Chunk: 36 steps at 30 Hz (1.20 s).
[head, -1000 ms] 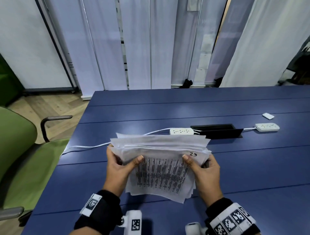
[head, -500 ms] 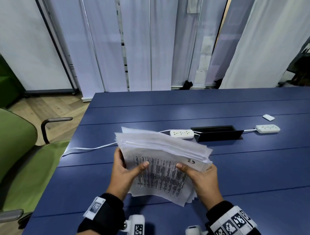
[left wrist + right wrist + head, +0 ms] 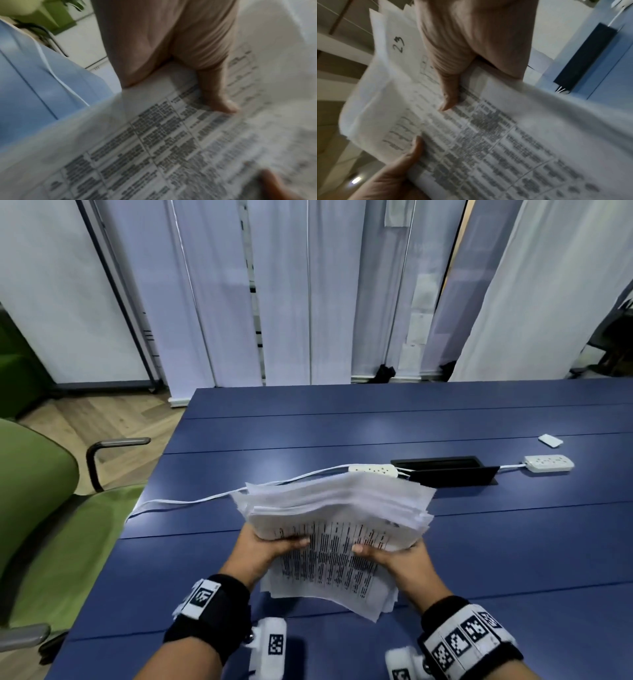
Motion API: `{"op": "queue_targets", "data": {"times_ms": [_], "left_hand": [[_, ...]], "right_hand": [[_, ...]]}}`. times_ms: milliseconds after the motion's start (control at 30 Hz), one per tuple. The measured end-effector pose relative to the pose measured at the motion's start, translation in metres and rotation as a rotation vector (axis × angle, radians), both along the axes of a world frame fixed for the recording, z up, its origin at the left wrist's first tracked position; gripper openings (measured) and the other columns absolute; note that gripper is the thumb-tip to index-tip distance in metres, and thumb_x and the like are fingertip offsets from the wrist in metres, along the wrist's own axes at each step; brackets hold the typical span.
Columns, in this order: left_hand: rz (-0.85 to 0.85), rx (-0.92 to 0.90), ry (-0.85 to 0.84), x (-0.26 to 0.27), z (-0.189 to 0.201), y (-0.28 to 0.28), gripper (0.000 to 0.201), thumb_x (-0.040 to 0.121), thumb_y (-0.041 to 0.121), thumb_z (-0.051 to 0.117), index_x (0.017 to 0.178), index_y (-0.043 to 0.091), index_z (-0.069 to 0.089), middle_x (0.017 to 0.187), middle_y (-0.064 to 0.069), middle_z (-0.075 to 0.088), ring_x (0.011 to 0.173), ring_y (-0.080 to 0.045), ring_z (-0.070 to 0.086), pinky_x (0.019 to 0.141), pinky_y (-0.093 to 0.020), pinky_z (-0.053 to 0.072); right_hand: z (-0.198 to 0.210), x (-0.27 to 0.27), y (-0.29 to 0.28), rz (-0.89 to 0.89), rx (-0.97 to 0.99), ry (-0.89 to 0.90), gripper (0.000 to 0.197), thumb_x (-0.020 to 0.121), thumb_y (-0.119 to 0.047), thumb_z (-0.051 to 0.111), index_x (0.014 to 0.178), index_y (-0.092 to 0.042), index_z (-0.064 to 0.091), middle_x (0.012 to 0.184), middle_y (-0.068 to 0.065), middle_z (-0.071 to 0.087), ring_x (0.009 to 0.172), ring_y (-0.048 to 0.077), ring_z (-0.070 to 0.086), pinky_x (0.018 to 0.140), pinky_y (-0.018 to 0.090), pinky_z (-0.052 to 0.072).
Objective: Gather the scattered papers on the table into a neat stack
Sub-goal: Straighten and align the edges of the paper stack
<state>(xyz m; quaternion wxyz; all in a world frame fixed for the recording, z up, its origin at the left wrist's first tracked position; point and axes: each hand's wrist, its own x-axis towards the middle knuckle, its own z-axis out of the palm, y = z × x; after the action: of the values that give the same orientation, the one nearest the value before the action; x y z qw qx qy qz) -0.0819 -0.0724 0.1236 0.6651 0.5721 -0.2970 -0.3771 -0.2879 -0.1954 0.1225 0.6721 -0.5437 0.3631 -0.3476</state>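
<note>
One paper stack [image 3: 337, 529], far-tilted lengthwise

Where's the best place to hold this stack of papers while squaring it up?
Probably the stack of papers is best held by its two short side edges, left hand and right hand coming from opposite sides, thumbs on top: the sheets are fanned and floppy, so side pressure should align them.
</note>
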Motion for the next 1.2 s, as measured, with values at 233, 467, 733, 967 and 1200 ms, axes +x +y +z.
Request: {"op": "queue_targets", "data": {"times_ms": [233,467,733,967,1200], "left_hand": [[0.367,-0.224,-0.124,-0.027,0.047,-0.013,0.036,0.076,-0.007,0.074,0.109,0.004,0.063,0.091,0.005,0.076,0.089,-0.009,0.072,0.075,-0.017,0.054],[0.218,-0.16,-0.072,-0.006,0.033,0.009,0.048,0.062,0.003,0.08,0.108,0.003,0.067,0.102,-0.007,0.076,0.095,-0.019,0.072,0.08,-0.024,0.056],[0.349,-0.104,-0.041,-0.013,0.026,0.003,0.019,0.076,-0.009,0.072,0.092,0.001,0.071,0.079,0.003,0.077,0.074,-0.007,0.072,0.07,-0.017,0.056],[0.503,-0.307,0.321,0.002,0.038,0.012,0.018,0.083,-0.001,0.066,0.1,-0.002,0.07,0.105,-0.012,0.073,0.089,-0.02,0.071,0.077,-0.036,0.058],[0.343,-0.398,0.598,0.007,0.031,0.015,0.056,0.087,0.018,0.065,0.137,-0.002,0.048,0.139,-0.023,0.052,0.126,-0.038,0.053,0.1,-0.06,0.044]], "right_hand": [[0.045,0.02,0.013,-0.133,-0.162,-0.105,0.022,0.074,-0.009,0.08,0.095,-0.014,0.072,0.091,-0.003,0.077,0.087,0.011,0.073,0.079,0.025,0.057],[0.023,0.004,0.007,0.091,-0.057,-0.049,0.038,0.068,0.0,0.08,0.105,0.001,0.069,0.099,0.009,0.075,0.094,0.024,0.072,0.086,0.039,0.057],[-0.01,0.002,-0.015,0.192,0.093,0.038,0.053,0.048,-0.013,0.092,0.096,0.002,0.072,0.096,0.017,0.074,0.086,0.026,0.073,0.075,0.033,0.06],[-0.021,-0.032,-0.032,0.14,0.045,0.087,0.068,0.035,-0.034,0.096,0.088,0.003,0.074,0.092,0.02,0.074,0.082,0.025,0.07,0.072,0.027,0.057],[-0.019,-0.023,-0.03,0.003,0.387,-0.394,0.056,0.069,-0.007,0.074,0.123,0.0,0.059,0.113,0.016,0.069,0.099,0.024,0.069,0.081,0.035,0.058]]}}
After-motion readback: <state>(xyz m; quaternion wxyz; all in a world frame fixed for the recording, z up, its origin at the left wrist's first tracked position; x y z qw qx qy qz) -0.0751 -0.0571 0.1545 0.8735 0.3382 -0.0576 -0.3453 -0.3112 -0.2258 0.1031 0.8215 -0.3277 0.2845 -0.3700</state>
